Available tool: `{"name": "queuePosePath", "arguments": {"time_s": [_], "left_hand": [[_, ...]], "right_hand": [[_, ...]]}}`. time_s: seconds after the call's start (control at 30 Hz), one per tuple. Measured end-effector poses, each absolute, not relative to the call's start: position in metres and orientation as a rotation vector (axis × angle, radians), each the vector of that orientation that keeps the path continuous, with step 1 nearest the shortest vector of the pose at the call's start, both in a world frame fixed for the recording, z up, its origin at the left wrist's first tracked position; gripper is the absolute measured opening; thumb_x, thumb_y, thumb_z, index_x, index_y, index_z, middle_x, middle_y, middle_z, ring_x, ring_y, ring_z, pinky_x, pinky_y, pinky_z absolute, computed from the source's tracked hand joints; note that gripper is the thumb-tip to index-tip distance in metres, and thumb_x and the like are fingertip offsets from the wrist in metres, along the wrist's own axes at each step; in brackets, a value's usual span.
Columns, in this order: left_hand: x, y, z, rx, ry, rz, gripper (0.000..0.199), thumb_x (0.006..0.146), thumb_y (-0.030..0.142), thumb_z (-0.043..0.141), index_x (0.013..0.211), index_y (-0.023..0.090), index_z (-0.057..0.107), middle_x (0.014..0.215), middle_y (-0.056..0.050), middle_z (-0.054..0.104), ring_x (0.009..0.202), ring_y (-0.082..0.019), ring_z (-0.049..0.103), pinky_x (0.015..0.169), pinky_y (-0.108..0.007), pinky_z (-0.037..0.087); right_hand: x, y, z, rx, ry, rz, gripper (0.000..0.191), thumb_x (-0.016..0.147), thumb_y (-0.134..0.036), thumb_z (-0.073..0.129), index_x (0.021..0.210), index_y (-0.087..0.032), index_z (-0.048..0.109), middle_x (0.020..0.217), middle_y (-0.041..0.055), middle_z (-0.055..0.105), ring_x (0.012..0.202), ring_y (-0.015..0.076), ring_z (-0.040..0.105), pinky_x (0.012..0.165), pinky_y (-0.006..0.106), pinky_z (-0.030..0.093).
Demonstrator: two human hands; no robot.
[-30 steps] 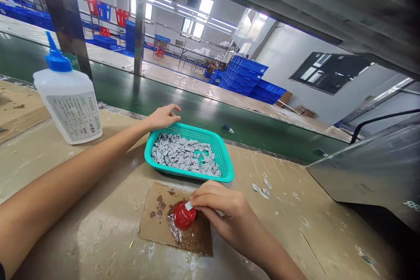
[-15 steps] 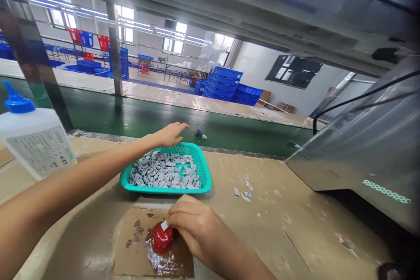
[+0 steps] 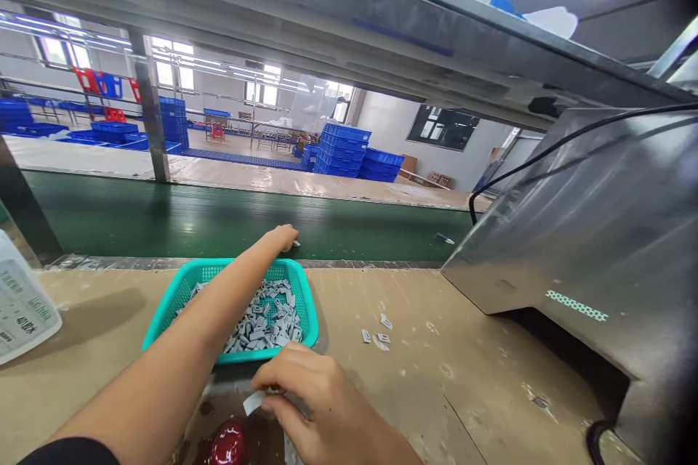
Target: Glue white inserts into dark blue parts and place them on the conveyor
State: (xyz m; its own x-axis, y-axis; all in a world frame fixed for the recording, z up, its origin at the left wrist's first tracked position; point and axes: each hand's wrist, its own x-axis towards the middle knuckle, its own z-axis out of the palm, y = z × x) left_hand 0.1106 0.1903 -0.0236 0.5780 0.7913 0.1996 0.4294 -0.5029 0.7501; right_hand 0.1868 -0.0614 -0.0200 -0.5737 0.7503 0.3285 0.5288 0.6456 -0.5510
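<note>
My left hand (image 3: 283, 237) reaches across the basket to the green belt, its fingers closed on a small dark part with a pale tip (image 3: 296, 243). Most of that part is hidden by the fingers. My right hand (image 3: 313, 392) pinches a small light-grey plastic piece (image 3: 253, 402) between thumb and fingers. Below it, a wet, shiny red dome (image 3: 227, 443) sits on a liquid-stained cardboard pad, apart from the piece. Behind the right hand, the teal basket (image 3: 308, 305) holds many small grey plastic pieces (image 3: 273, 316), partly covered by my left forearm.
Several loose grey pieces (image 3: 384, 338) lie on the cardboard-covered bench right of the basket. A white bottle (image 3: 27, 305) stands at the left edge. A metal housing (image 3: 572, 232) with a black cable blocks the right. Another small part (image 3: 444, 238) lies on the belt (image 3: 371, 229).
My left hand has moved from above the basket's rim onto the belt and closed on the small dark part. My right hand has lifted the grey piece off the red dome. The view has shifted.
</note>
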Motion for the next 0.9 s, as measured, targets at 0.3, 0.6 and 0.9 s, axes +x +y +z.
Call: {"name": "queuePosePath", "arguments": {"time_s": [0.3, 0.6, 0.9], "left_hand": [[0.044, 0.138, 0.013, 1.688, 1.006, 0.781, 0.022, 0.085, 0.023, 0.040, 0.102, 0.012, 0.049, 0.093, -0.007, 0.059, 0.076, -0.010, 0.059, 0.072, -0.025, 0.049], [-0.015, 0.015, 0.006, 0.784, 0.779, 0.838, 0.017, 0.078, 0.007, 0.044, 0.089, 0.011, 0.057, 0.082, -0.006, 0.061, 0.073, -0.013, 0.064, 0.071, -0.020, 0.053], [-0.011, 0.006, 0.000, 0.858, 0.541, 0.803, 0.018, 0.072, 0.013, 0.060, 0.090, 0.015, 0.062, 0.082, -0.003, 0.064, 0.080, -0.012, 0.061, 0.080, -0.024, 0.047]], "right_hand": [[0.182, -0.067, -0.012, -1.072, -2.123, 0.759, 0.013, 0.074, -0.006, 0.054, 0.076, -0.018, 0.057, 0.073, -0.0001, 0.060, 0.069, 0.0125, 0.055, 0.065, 0.022, 0.044], [0.175, -0.058, -0.005, -1.081, -1.737, 1.143, 0.005, 0.071, -0.013, 0.058, 0.075, -0.017, 0.060, 0.073, 0.0010, 0.060, 0.070, 0.0118, 0.056, 0.066, 0.023, 0.048], [0.175, -0.049, 0.009, -0.969, -1.404, 1.371, 0.012, 0.065, -0.025, 0.071, 0.071, -0.017, 0.064, 0.066, 0.0014, 0.061, 0.058, 0.0089, 0.054, 0.056, 0.019, 0.046]]}}
